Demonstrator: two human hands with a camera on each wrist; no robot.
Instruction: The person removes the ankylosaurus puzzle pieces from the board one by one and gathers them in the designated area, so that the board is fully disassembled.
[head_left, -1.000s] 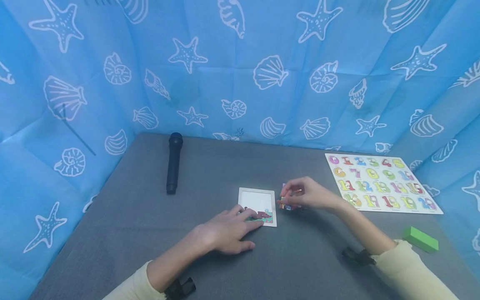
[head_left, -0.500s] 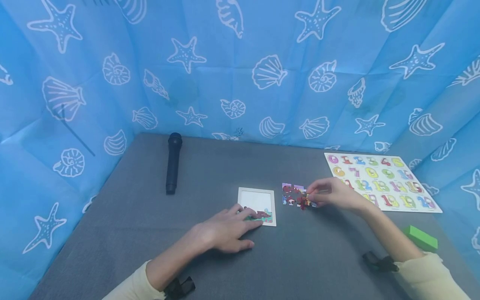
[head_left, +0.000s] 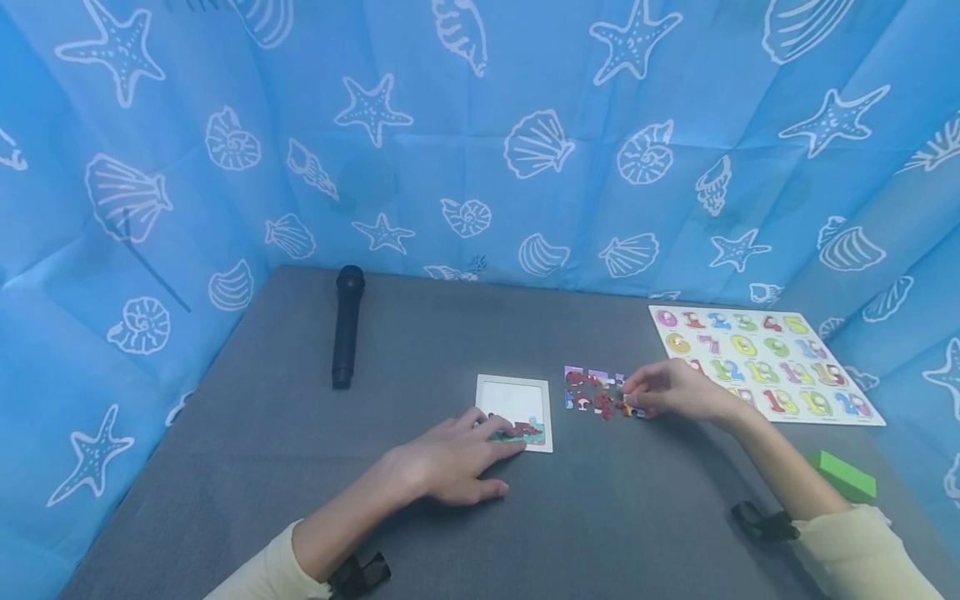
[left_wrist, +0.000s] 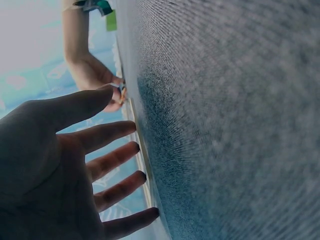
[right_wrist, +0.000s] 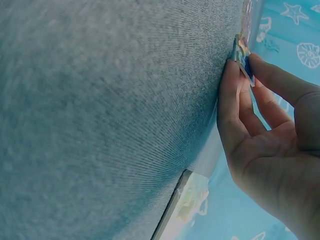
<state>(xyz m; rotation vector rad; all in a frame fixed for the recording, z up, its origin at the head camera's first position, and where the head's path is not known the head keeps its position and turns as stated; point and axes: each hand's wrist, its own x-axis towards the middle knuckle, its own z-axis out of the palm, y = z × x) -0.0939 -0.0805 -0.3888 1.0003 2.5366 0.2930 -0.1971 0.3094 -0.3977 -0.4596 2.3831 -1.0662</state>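
A square white puzzle tray [head_left: 513,390] lies mid-table, with a few brown and green jigsaw pieces [head_left: 531,429] fitted along its bottom. My left hand [head_left: 450,462] rests across the tray's lower left, fingers spread and fairly straight; they cover part of the picture. To the right of the tray, several loose jigsaw pieces [head_left: 585,390] in purple, red and blue lie close together. Beside that cluster my right hand [head_left: 678,390] pinches a small puzzle piece [right_wrist: 245,62] between thumb and fingertips, tilted on edge in the right wrist view.
A black microphone [head_left: 348,329] lies at the back left. On the right is a white number board [head_left: 765,367], partly behind my right hand. A green block [head_left: 843,477] sits near the right sleeve. A blue shell-print curtain [head_left: 465,125] surrounds the grey table [head_left: 420,350].
My right hand has moved right, away from the tray's edge, uncovering the loose jigsaw pieces; lately it has shifted only slightly. My left hand has stayed on the tray.
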